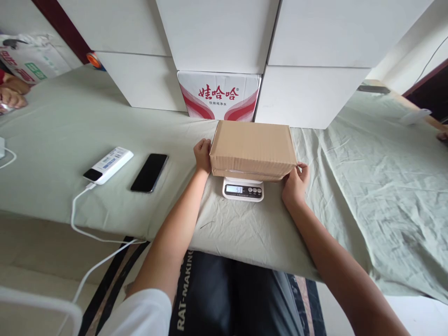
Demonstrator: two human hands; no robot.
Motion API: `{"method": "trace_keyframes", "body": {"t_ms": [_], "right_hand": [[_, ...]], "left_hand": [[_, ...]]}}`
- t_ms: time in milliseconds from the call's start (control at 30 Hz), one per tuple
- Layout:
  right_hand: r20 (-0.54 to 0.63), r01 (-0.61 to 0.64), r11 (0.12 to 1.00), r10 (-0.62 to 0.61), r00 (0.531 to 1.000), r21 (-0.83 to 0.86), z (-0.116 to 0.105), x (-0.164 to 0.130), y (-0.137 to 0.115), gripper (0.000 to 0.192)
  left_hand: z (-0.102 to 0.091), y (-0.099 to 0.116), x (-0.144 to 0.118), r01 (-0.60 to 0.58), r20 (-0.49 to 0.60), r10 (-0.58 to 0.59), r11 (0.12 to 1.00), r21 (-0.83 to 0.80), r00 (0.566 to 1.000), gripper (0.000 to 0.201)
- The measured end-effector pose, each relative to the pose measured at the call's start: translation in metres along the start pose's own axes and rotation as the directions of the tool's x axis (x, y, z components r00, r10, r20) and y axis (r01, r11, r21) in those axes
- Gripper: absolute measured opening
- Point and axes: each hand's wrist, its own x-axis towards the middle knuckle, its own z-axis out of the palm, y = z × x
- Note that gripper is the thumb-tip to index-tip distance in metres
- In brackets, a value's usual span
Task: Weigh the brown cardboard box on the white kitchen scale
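Note:
A closed brown cardboard box (252,147) rests on a small white digital scale (242,189), whose lit display faces me. My left hand (202,155) grips the box's left end. My right hand (296,181) holds its front right corner. Both arms reach over the pale green cloth on the table (105,126).
A black phone (149,172) and a white power bank (108,165) with a white cable lie to the left. White boxes (308,93) and a red-printed water carton (219,95) are stacked behind the scale. Another person's hand (12,95) shows at the far left edge.

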Motion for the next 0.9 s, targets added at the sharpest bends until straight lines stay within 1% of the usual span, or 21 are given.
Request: {"method": "trace_keyframes", "body": {"t_ms": [300,633,800,900], "right_hand": [[0.001,-0.002,1.000,0.002,1.000,0.001,0.001,-0.001,-0.002,0.049],[0.013,-0.009,1.000,0.009,1.000,0.000,0.001,-0.001,-0.003,0.051],[-0.001,-0.031,0.999,0.031,1.000,-0.014,0.001,-0.002,-0.005,0.050],[0.010,-0.026,1.000,0.026,1.000,-0.018,0.000,-0.004,-0.006,0.050]], "left_hand": [[0.000,-0.001,0.001,0.017,-0.006,-0.017,1.000,-0.022,1.000,0.073],[0.003,0.004,-0.003,-0.002,0.001,0.002,1.000,0.025,1.000,0.078],[0.004,0.007,-0.006,0.020,-0.013,-0.020,0.999,0.032,1.000,0.073],[0.006,0.011,-0.008,0.029,-0.007,-0.029,0.999,0.028,1.000,0.068]]}}
